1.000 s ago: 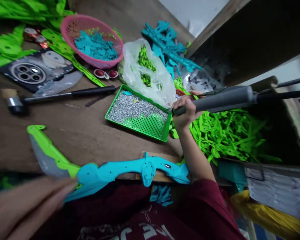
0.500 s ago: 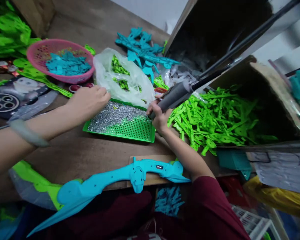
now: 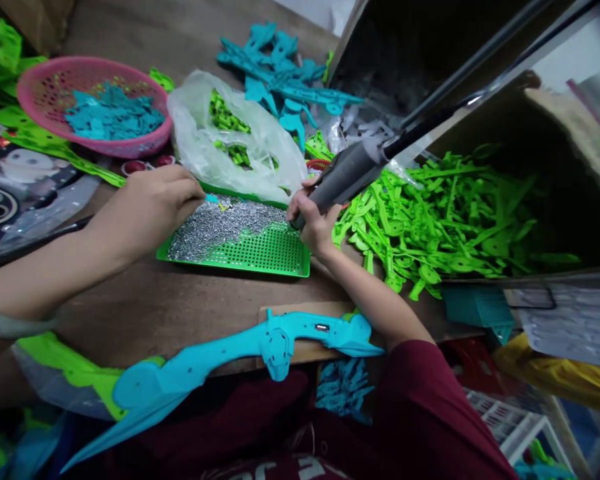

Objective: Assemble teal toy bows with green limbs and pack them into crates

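My right hand [image 3: 316,223] is wrapped around a grey electric screwdriver [image 3: 350,175], held at a slant over the right end of a green perforated tray [image 3: 260,257]. Small silver screws [image 3: 205,230] cover much of the tray. My left hand [image 3: 163,200] is closed in a pinch at the tray's back left corner. A small blue plastic piece [image 3: 211,198] pokes out at its fingertips. In front of me, near the table edge, lies a long blue plastic toy part [image 3: 215,353] with a light green piece [image 3: 75,367] under its left end.
Behind the tray sits a plastic bag [image 3: 190,127] of small green parts. A pink basket [image 3: 35,93] holds blue pieces. Green parts [image 3: 430,227] spill from a cardboard box [image 3: 570,133] at right. Blue parts [image 3: 280,80] lie at the back.
My left hand has moved slightly left and down, and the small blue piece now shows at its fingertips. The right hand keeps its hold on the screwdriver. The view has shifted a little.
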The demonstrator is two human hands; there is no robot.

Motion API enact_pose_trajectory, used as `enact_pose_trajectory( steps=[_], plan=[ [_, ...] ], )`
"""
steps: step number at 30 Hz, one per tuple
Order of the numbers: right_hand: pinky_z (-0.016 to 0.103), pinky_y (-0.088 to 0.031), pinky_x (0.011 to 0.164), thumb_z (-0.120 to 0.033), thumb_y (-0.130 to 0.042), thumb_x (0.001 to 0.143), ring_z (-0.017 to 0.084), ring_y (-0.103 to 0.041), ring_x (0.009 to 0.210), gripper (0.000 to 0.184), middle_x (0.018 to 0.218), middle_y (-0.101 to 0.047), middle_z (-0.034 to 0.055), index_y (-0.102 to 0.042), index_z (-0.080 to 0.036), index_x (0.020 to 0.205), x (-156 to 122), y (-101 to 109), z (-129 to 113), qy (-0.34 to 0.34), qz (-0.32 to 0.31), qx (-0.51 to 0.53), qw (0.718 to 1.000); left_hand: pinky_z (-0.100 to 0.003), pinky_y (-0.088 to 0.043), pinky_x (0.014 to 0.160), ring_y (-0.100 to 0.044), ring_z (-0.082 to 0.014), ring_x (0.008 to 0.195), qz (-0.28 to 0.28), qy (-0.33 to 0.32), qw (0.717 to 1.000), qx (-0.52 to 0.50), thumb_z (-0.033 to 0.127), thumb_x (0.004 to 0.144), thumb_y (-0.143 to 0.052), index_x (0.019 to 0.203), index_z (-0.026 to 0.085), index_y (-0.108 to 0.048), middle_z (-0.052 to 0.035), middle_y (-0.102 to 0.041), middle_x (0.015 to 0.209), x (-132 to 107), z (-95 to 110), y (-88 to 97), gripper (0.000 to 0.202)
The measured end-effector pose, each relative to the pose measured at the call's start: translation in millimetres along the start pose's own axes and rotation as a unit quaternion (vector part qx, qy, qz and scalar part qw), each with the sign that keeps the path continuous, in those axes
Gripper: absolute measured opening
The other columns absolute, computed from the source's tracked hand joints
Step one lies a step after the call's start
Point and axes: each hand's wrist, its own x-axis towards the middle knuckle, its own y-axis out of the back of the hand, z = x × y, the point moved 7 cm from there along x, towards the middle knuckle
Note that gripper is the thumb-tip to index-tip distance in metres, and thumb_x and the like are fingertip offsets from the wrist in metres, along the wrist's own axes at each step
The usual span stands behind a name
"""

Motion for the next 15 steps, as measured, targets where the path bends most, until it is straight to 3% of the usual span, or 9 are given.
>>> enact_pose_trajectory(
  steps=[2, 5, 9, 11, 15],
  plan=[
    [0.029, -0.040, 0.047, -0.063, -0.074, 0.075, 0.010, -0.047, 0.043, 0.052, 0.057, -0.046, -0.0114, -0.047, -0.027, 0.102, -0.2, 0.3, 0.9, 0.003, 0.005, -0.006, 1.000, -0.032, -0.051, 0.086, -0.061, -0.0126, 0.092, 0.025, -0.017, 0.999, -0.022, 0.035, 0.106, -0.034, 0.100, 0.004, -0.069, -0.0054, -0.066, 0.102, -3.6, 21.0, 4.8, 0.047],
    [0.029, -0.041, 0.049, -0.062, -0.073, 0.077, 0.010, -0.048, 0.044, 0.053, 0.057, -0.047, -0.0120, -0.047, -0.027, 0.105, 0.9, 0.7, 3.3, 0.007, 0.002, -0.012, 1.000, -0.025, -0.054, 0.083, -0.066, -0.0125, 0.093, 0.016, -0.066, 0.990, -0.120, 0.024, 0.104, -0.044, 0.100, 0.011, -0.070, -0.0049, -0.070, 0.102, -11.9, 84.5, -0.8, 0.029],
    [0.027, -0.042, 0.051, -0.063, -0.068, 0.082, 0.009, -0.049, 0.045, 0.049, 0.057, -0.048, -0.0123, -0.048, -0.025, 0.105, 3.2, -0.2, 4.7, 0.029, -0.013, -0.011, 0.999, -0.023, -0.056, 0.069, -0.067, -0.0135, 0.084, -0.055, -0.134, 0.968, -0.205, 0.015, 0.103, -0.041, 0.105, 0.012, -0.067, -0.0076, -0.068, 0.103, -25.6, 172.3, -33.8, 0.026],
    [0.027, -0.043, 0.051, -0.064, -0.067, 0.082, 0.009, -0.049, 0.044, 0.049, 0.056, -0.048, -0.0121, -0.048, -0.024, 0.103, 4.0, -0.2, 7.0, 0.026, -0.012, -0.013, 1.000, -0.026, -0.057, 0.068, -0.067, -0.0152, 0.081, -0.081, -0.161, 0.965, -0.191, 0.012, 0.102, -0.038, 0.106, 0.012, -0.066, -0.0078, -0.068, 0.101, -28.8, 196.3, -51.0, 0.028],
    [0.027, -0.045, 0.054, -0.062, -0.065, 0.085, 0.010, -0.052, 0.050, 0.047, 0.064, -0.055, -0.0088, -0.046, -0.025, 0.106, 4.2, -0.1, 13.7, 0.000, -0.008, -0.052, 0.999, -0.030, -0.057, 0.066, -0.066, -0.0181, 0.079, -0.076, -0.212, 0.962, -0.155, 0.012, 0.103, -0.032, 0.105, 0.010, -0.065, -0.0093, -0.068, 0.096, -27.1, 211.3, -63.9, 0.033]
  ],
)
